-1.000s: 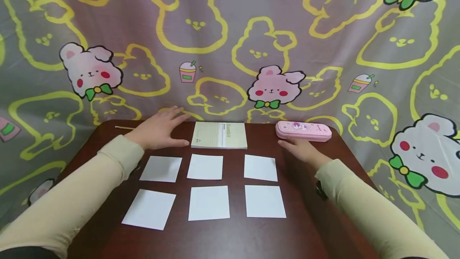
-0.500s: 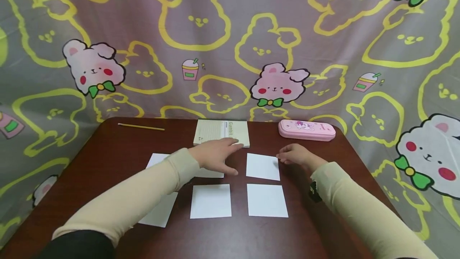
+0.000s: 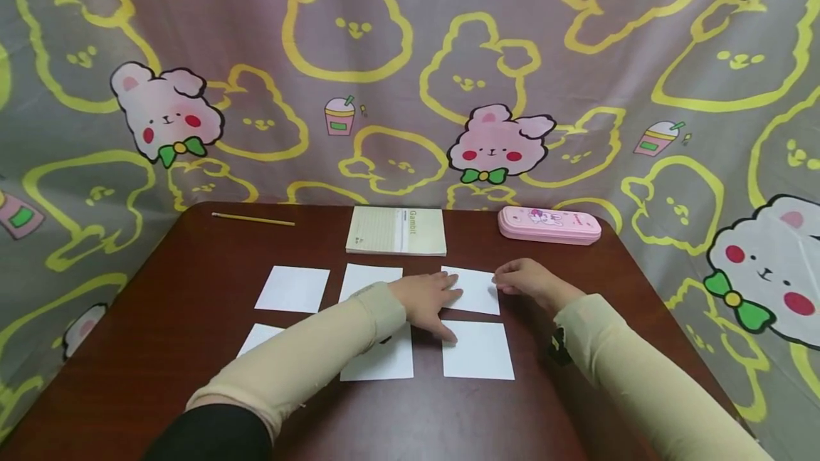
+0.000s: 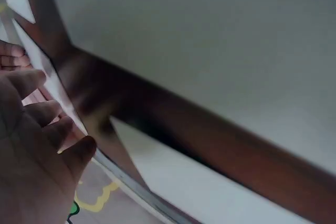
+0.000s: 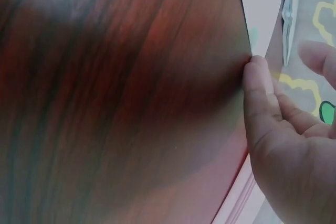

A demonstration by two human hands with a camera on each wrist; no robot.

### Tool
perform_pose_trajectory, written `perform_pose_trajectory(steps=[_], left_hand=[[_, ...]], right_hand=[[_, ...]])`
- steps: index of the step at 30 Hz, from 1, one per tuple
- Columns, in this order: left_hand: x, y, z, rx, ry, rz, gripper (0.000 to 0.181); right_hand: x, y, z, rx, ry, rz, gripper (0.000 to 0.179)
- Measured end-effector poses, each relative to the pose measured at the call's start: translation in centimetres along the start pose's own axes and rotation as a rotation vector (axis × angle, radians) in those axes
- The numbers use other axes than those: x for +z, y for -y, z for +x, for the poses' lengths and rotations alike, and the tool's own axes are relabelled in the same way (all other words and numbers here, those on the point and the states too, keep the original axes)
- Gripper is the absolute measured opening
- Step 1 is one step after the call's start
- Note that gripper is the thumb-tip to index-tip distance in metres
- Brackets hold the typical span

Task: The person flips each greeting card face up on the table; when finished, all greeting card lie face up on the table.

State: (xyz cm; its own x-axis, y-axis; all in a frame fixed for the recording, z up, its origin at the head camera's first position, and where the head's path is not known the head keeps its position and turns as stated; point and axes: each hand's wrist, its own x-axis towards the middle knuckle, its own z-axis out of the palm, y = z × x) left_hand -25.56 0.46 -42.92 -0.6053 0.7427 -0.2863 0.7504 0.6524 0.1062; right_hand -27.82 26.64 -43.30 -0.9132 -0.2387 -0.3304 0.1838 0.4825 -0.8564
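Since half a second ago, the left hand [image 3: 430, 299] has slid from the middle paper onto the top-right paper square [image 3: 477, 290], fingers spread flat on its left edge. Opposite, the right hand [image 3: 527, 279] touches that square's right edge, fingers loosely curled. Bare counter [image 3: 192, 283] remains around the six squares; a notebook [image 3: 396, 230] lies just behind.

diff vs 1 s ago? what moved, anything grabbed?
The left hand left the notebook and swung right, and now rests by the upper right paper. The right hand drew back from the pencil case to that paper's right edge. Nothing gripped. Papers, notebook, pencil and case unmoved.
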Motion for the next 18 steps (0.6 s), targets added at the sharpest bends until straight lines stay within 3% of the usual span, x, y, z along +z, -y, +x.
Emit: perform_pose_trajectory(steps=[7,12,18], left_hand=[[0.1,0.1,0.6,-0.018,0.001,0.015,0.097],[-0.1,0.2,0.4,-0.036,0.002,0.021,0.095],[-0.1,-0.2,0.2,-0.017,0.008,-0.012,0.095]], right_hand=[[-0.1,1.5,-1.4,0.054,0.021,0.063,0.043],[-0.2,1.9,-1.2,0.084,0.068,0.205,0.046],[-0.8,0.7,-1.5,0.116,0.087,0.398,0.046]])
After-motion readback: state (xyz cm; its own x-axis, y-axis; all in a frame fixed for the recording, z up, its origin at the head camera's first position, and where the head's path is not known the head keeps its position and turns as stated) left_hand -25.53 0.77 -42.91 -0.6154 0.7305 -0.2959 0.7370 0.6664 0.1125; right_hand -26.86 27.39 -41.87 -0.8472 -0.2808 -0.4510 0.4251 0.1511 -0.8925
